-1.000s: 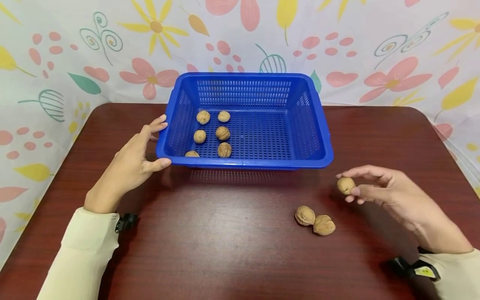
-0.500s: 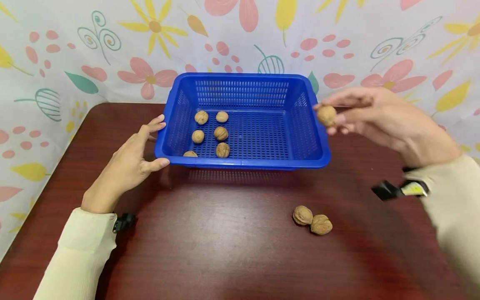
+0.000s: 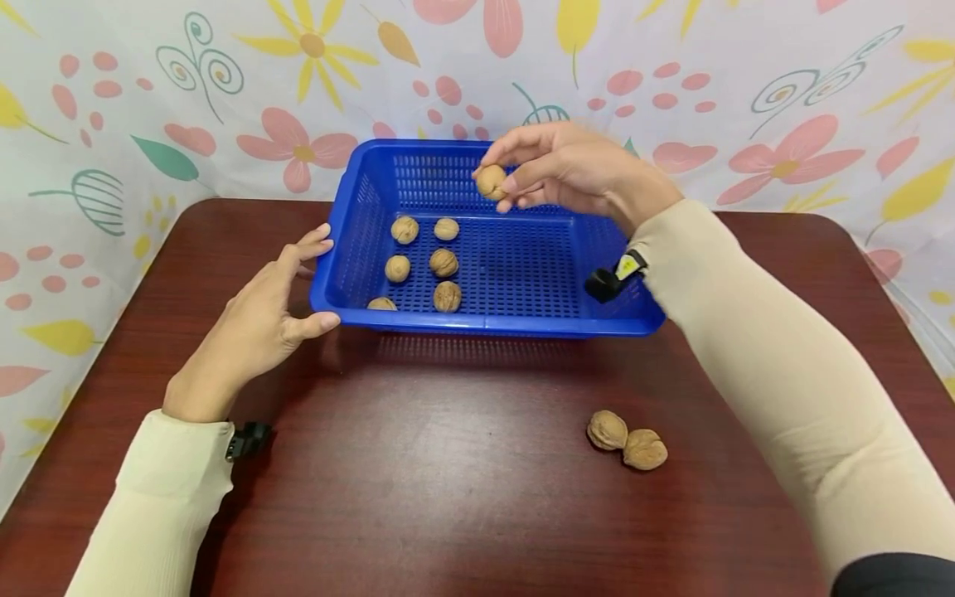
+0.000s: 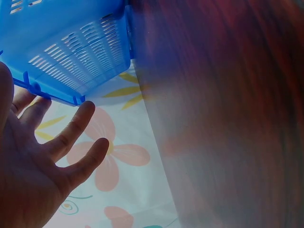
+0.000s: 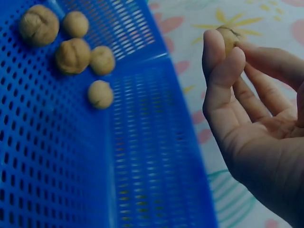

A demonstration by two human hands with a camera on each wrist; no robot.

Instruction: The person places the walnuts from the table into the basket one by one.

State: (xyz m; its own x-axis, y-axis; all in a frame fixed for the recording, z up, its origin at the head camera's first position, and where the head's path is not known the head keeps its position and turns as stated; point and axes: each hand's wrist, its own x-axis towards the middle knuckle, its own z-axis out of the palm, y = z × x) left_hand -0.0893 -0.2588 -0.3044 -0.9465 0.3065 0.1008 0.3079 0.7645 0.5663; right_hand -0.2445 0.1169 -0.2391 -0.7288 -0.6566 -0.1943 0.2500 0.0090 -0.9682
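Observation:
In the head view my right hand (image 3: 574, 170) pinches a walnut (image 3: 492, 182) between thumb and fingertips, above the back part of the blue plastic basket (image 3: 485, 323). The right wrist view also shows this walnut (image 5: 230, 40), partly covered by the fingers. Several walnuts lie apart on the left half of the basket floor, one of them a dark walnut (image 3: 443, 263). My left hand (image 3: 257, 327) touches the basket's left rim with spread, fairly straight fingers, its thumb at the front corner. In the left wrist view, the left hand's fingertips (image 4: 86, 108) are beside the rim.
Two walnuts touch on the table right of centre: a left walnut (image 3: 607, 429) and a right walnut (image 3: 645, 449). The dark red wooden table (image 3: 418, 473) ends at a flower-printed cloth (image 3: 224, 157) behind. A black wrist camera (image 3: 606, 283) hangs over the basket's right side.
My right hand has carried the walnut from the table's right side, up past the basket's right rim, and left over the basket. The left hand has stayed at the rim.

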